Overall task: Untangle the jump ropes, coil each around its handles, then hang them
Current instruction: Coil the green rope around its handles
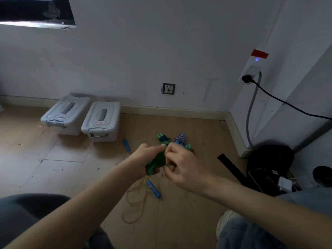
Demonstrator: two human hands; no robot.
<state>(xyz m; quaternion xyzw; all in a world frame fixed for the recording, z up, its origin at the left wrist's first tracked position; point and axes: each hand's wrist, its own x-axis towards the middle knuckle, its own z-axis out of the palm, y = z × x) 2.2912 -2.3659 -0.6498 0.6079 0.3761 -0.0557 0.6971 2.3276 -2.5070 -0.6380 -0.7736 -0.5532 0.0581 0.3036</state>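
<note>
Both hands meet on a green jump rope bundle at the middle of my view.

The left hand (143,155) grips the green handles (156,163), fingers curled around them. The right hand (181,168) has its fingers bent against the bundle's right side and seems to pinch something there, but blur hides what exactly. The bundle is dark green and smeared, so I cannot see how the cord is wound. A thin yellowish cord (133,207) hangs from it toward 6 o'clock and loops on the wooden floor (179,221), beside a blue handle (154,189). Another blue handle (126,145) lies at 10 o'clock. At 12 o'clock, half covered by my hands, a pile of green and blue patterned handles (172,139) lies unclear. Two grey lidded boxes (84,117) stand farther at 10 o'clock by the wall.
</note>
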